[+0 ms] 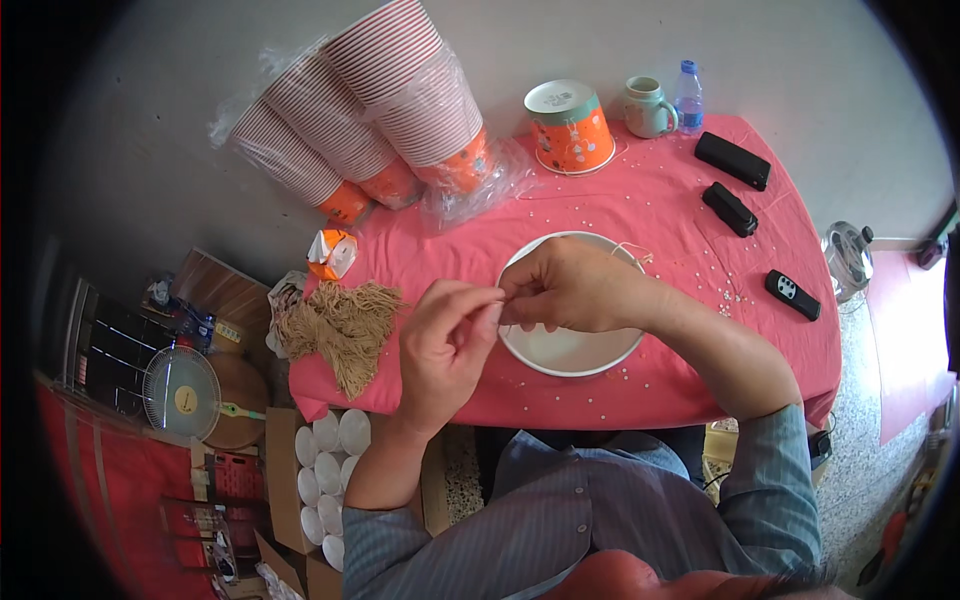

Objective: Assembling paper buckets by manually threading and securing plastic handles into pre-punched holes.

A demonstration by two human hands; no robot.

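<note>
Both hands meet over a round white tub point(572, 373) at the front middle of the table. The thumb and fingertips of my left hand point(447, 330) are pinched together near the tub's left rim. Touching or almost touching them, my right hand point(575, 285) is closed in a pinch too, its back turned up. Whatever lies between the fingertips is too small to make out. A thin pale cord point(635, 252) shows at the tub's far right rim. To the left of my left hand lies a heap of tan cords point(345, 335).
Tall wrapped stacks of paper tubs point(400, 90) lean at the back left. An upside-down orange tub point(572, 140), a mug point(648, 108), a bottle point(689, 98) and black devices point(732, 160) stand farther right. Small white bits dot the pink cloth point(680, 370). A carton point(285, 480) holds white cups.
</note>
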